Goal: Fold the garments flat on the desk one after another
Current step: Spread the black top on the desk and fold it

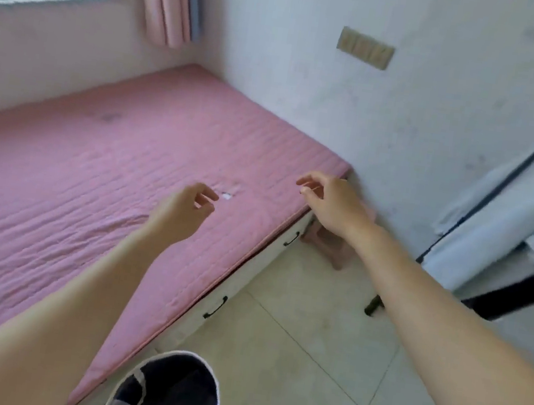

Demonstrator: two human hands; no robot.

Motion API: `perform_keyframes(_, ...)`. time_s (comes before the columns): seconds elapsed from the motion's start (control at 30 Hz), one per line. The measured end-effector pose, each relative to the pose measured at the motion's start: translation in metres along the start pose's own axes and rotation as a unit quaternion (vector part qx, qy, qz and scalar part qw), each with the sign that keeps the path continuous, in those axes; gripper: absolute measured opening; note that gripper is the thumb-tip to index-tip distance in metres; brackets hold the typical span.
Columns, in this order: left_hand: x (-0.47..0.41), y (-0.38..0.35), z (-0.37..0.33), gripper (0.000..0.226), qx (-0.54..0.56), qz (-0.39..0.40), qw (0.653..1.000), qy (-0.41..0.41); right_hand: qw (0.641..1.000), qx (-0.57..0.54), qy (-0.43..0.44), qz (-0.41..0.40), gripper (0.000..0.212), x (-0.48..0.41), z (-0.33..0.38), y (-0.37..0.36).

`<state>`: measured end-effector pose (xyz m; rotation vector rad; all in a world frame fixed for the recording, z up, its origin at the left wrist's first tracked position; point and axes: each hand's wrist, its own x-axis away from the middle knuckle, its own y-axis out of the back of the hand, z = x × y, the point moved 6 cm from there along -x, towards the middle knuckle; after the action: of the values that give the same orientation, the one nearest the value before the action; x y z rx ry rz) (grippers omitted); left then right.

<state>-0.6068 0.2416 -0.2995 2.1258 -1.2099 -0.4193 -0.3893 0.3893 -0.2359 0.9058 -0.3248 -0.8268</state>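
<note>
A pink quilted mat (90, 177) covers a low platform along the window wall. My left hand (186, 206) hovers over the mat near its front edge, fingers loosely curled and holding nothing. My right hand (327, 204) hangs over the mat's right corner, fingers also loosely curled and empty. A round basket (163, 393) with a white rim and dark cloth inside stands on the floor at the bottom of the view. No garment lies on the mat.
A small white scrap (226, 196) lies on the mat between my hands. White drawers with black handles (215, 306) run under the platform. A pink stool (328, 242) stands in the corner. A rack with pale cloth (510, 216) stands at the right on the tiled floor.
</note>
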Motion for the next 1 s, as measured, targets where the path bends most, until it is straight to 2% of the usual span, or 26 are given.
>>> perform_keyframes(0.03, -0.004, -0.005, -0.016, 0.015, -0.007, 0.009, 1.000, -0.009, 1.000, 0.003, -0.005, -0.004, 0.018, 0.004, -0.006, 0.013)
perform_keyframes(0.07, -0.015, -0.020, -0.065, 0.017, -0.011, 0.026, 0.999, -0.044, 0.999, 0.006, -0.019, -0.033, 0.018, 0.018, -0.023, 0.060)
perform_keyframes(0.2, -0.025, -0.082, -0.201, 0.016, -0.028, 0.068, 0.988, -0.138, 0.994, 0.008, -0.063, -0.084, 0.018, 0.064, -0.088, 0.166)
perform_keyframes(0.27, -0.020, -0.134, -0.282, 0.017, -0.052, 0.087, 0.977, -0.186, 0.989, 0.014, -0.092, -0.115, 0.020, 0.100, -0.134, 0.230)
perform_keyframes(0.47, 0.001, -0.272, -0.440, 0.022, -0.057, 0.167, 0.949, -0.262, 0.970, 0.039, -0.169, -0.167, 0.024, 0.188, -0.254, 0.365)
perform_keyframes(0.63, 0.016, -0.351, -0.528, 0.018, -0.097, 0.201, 0.920, -0.321, 0.945, 0.050, -0.213, -0.243, 0.021, 0.247, -0.330, 0.445)
perform_keyframes(0.73, 0.014, -0.385, -0.565, 0.017, -0.116, 0.214, 0.909, -0.339, 0.934, 0.056, -0.246, -0.253, 0.021, 0.268, -0.366, 0.469)
perform_keyframes(1.0, -0.035, -0.467, -0.648, 0.018, -0.052, 0.266, 0.896, -0.351, 0.905, 0.069, -0.307, -0.288, 0.022, 0.261, -0.446, 0.533)
